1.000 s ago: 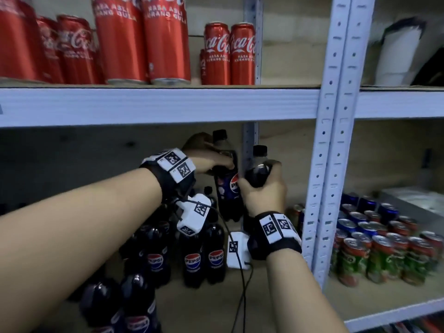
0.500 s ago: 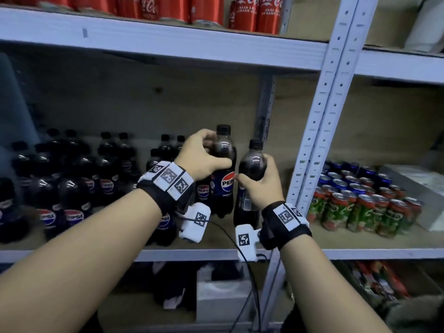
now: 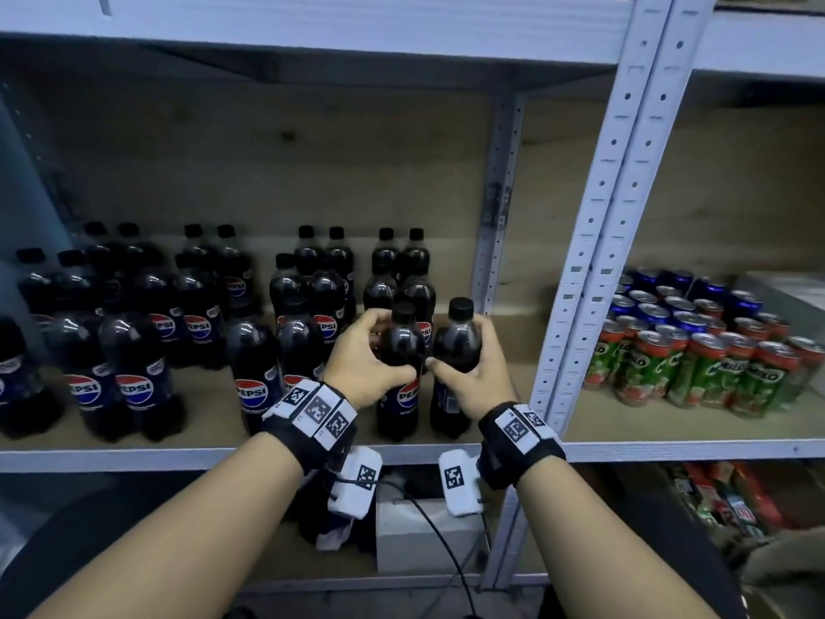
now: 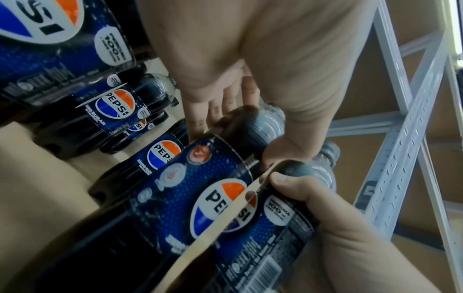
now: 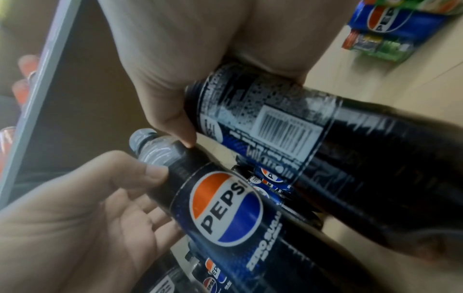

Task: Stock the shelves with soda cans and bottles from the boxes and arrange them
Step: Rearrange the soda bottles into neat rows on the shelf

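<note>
Each grip wraps one "PEPSI" bottle. Left hand [image 3: 364,356] holds the left bottle [image 3: 402,377], right hand [image 3: 475,366] the right bottle [image 3: 453,364], side by side at the shelf [image 3: 669,446] front edge.

Below the stocked shelf

A white box [image 3: 424,540] sits on the lower level under the shelf board; a black cable [image 3: 439,536] trails across it; colourful packets [image 3: 723,498] lie lower right.

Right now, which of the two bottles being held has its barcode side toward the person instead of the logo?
The bottle in the right hand, nearest the upright post: its barcode faces outward. The left hand's bottle shows the Pepsi logo.
</note>
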